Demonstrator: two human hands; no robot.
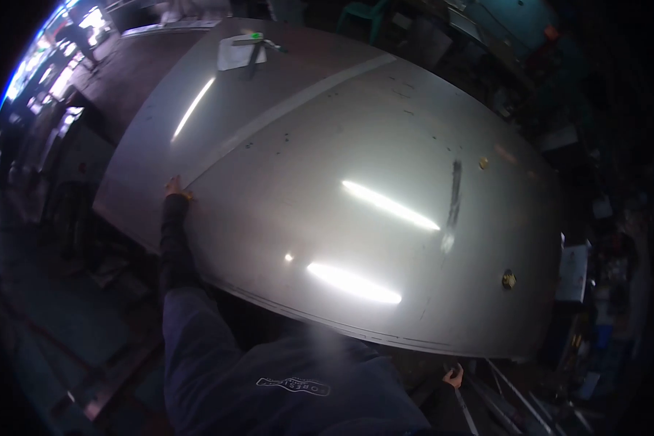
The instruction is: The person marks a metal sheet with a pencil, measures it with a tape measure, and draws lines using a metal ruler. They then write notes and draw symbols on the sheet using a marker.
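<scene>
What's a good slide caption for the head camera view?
Left hand on a broad metal sheet streaked with bright reflections, right hand just off its near edge.

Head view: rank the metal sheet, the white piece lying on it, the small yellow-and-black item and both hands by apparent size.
1. Metal sheet
2. White piece
3. Left hand and right hand: too alike to rank surely
4. Yellow-and-black item

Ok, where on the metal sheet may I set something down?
Widest: on the metal sheet, between the left hand and the dark streak, where only small marks and glare show. Smaller: between the pale band and the white piece. Crowded: that white piece, with tools.
</scene>
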